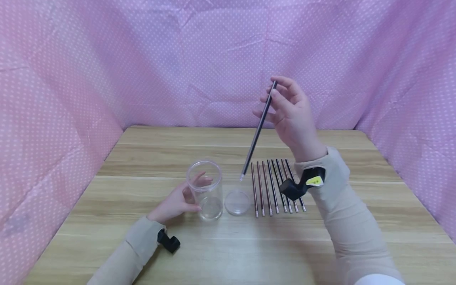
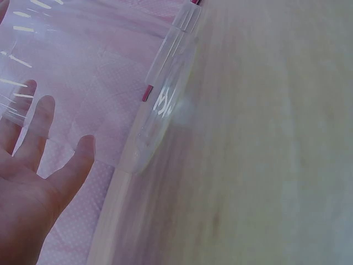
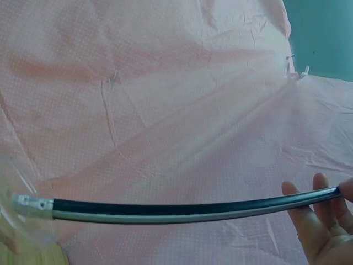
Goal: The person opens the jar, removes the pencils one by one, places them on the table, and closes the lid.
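In my right hand (image 1: 293, 113) a dark pencil (image 1: 259, 128) is pinched near its upper end by thumb and fingertips. It slants down to the left, with the silver ferrule and eraser end (image 3: 33, 205) lowest. My left hand (image 1: 178, 202) holds a clear plastic jar (image 1: 204, 190) from its left side, thumb in front and fingers seen through the wall. The jar stands upright on the table with its mouth uncovered. Just right of the jar lies a clear round lid (image 1: 237, 202). Several dark and reddish pencils (image 1: 270, 188) lie side by side right of the lid, eraser ends towards me.
The wooden table (image 1: 228, 253) spreads beneath everything. Pink dotted cloth (image 1: 213, 59) hangs behind it and along both sides. My right forearm (image 1: 350, 213) reaches over the table just right of the pencil row.
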A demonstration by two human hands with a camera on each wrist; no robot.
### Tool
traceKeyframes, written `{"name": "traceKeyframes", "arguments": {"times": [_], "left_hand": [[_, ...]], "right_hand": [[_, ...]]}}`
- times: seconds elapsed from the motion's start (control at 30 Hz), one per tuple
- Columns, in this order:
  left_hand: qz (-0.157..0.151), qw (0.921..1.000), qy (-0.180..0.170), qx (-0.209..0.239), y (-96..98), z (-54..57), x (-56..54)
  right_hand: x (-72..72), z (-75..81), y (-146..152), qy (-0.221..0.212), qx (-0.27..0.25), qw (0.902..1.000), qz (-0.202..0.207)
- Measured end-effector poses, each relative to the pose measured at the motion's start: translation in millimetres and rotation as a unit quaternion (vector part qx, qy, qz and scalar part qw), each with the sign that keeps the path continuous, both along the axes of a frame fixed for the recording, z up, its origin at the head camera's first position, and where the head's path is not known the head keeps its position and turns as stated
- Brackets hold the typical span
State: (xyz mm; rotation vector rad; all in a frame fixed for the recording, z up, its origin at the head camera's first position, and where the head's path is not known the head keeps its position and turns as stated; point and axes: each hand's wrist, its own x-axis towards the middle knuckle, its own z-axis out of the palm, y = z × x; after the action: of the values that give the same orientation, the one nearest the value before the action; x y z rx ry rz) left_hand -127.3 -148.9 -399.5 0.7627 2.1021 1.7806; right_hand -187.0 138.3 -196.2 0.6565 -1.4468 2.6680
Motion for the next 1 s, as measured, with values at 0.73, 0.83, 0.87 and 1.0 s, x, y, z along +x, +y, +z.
{"name": "traceKeyframes", "arguments": {"times": [0.73,0.83,0.87,1.0], "left_hand": [[-0.016,0.9994,-0.016,0.025,-0.4,-4.3,2.0],[-0.018,0.9994,-0.011,0.029,-0.6,-3.9,2.0],[-0.019,0.9994,-0.009,0.029,-0.7,-3.9,1.7],[-0.012,0.9997,0.009,0.021,-1.9,-3.3,-0.1]], "right_hand": [[-26.9,-94.5,75,-0.102,0.293,0.9484,0.064],[-32.5,-107.9,89,-0.106,0.313,0.9419,0.062],[-35.0,-112.3,94,-0.107,0.319,0.9398,0.061],[-45.5,-128.7,116,-0.128,0.330,0.9334,0.058]]}}
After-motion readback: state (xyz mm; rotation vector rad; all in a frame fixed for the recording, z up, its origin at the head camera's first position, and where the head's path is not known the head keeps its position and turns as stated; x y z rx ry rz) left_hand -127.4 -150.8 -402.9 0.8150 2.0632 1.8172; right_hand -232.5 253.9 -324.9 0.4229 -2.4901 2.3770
